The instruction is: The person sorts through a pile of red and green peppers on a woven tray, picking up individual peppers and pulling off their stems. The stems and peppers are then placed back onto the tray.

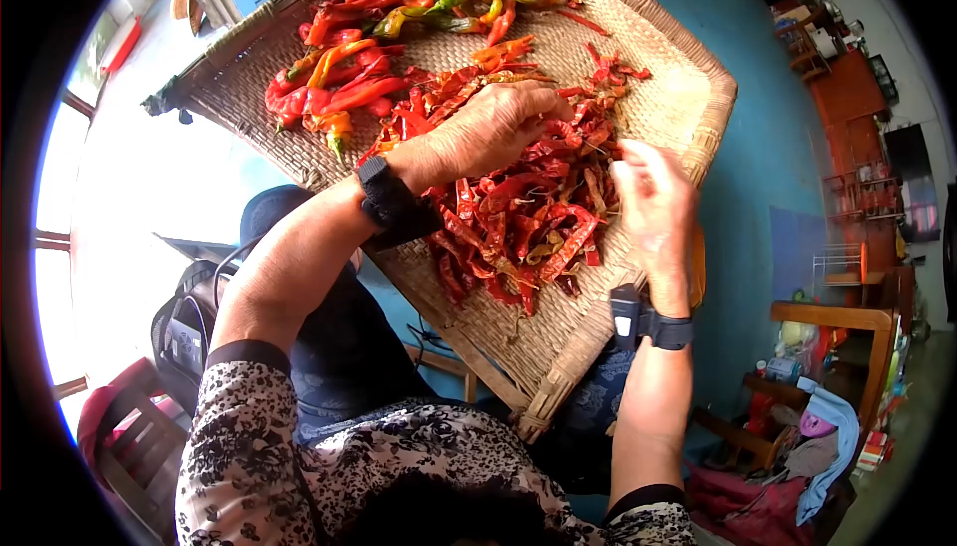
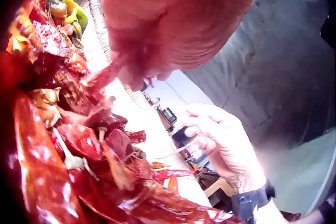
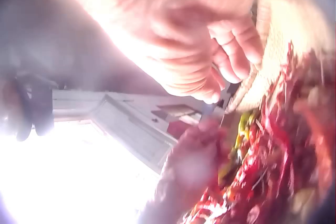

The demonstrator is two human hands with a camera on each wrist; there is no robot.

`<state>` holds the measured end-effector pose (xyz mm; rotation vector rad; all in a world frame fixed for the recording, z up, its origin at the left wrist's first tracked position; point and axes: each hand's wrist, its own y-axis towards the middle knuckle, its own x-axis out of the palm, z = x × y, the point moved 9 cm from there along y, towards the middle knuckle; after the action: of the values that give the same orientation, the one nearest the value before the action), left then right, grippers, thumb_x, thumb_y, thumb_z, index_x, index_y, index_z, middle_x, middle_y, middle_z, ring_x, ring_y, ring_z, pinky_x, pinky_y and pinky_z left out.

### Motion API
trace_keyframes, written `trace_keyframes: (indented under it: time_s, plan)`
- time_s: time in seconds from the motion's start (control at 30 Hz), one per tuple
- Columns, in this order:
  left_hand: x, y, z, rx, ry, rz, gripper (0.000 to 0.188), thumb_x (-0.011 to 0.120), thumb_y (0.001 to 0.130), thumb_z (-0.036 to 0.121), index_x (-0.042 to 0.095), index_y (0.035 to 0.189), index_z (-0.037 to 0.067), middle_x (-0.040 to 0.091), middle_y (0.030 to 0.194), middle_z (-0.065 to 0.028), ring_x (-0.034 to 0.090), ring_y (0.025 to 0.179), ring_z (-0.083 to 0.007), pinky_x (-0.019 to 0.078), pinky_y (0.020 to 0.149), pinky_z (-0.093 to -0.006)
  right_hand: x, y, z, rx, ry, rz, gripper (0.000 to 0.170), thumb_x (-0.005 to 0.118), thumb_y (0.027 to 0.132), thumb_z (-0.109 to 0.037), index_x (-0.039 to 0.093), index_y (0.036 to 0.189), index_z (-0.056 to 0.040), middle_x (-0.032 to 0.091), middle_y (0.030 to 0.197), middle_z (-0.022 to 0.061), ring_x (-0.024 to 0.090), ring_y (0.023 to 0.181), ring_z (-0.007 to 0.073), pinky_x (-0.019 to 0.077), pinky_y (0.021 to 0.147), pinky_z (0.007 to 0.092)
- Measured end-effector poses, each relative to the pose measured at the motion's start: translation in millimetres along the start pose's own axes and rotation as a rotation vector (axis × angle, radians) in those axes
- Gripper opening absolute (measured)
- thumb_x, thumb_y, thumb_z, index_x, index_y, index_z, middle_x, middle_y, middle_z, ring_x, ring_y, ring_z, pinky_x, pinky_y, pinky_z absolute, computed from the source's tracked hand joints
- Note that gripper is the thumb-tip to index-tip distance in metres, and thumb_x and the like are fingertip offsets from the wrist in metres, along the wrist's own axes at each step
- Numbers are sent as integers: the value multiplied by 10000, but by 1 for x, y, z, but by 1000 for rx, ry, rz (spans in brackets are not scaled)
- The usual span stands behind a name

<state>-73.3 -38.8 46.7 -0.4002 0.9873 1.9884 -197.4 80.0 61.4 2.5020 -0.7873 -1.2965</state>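
Note:
Dried red peppers (image 1: pixel 518 207) lie heaped on a woven tray (image 1: pixel 678 57). Over the heap, the left hand (image 1: pixel 498 127) reaches in from the left, palm down. In the left wrist view its fingertips pinch a wrinkled red pepper (image 2: pixel 102 77) at the heap's edge. The right hand (image 1: pixel 658 197) is raised above the tray's right side with its fingers bent. A thin pale stem (image 2: pixel 176 152) shows at its fingertips in the left wrist view. The right wrist view shows its curled fingers (image 3: pixel 231 50) close above the left hand (image 3: pixel 191 163).
Fresher red peppers (image 1: pixel 349 82) and green and yellow ones (image 1: pixel 469 7) lie at the tray's far left. The tray rests over the person's lap. A wooden chair (image 1: pixel 130 446) stands at the left, and a wooden frame with cloths (image 1: pixel 832 426) at the right.

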Motion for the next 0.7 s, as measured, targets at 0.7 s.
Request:
trace_keyframes:
  time_s: [0.7]
  plan:
    - [19,-5,14,-100,-802,18,149,529,949,15,593,1083,24,601,1017,-14,583,973,-89,492,878,-254,83,-21,-5,447,828,-544,255,601,925,-303,628,843,-63,601,735,-19,506,629,36,400,534,180]
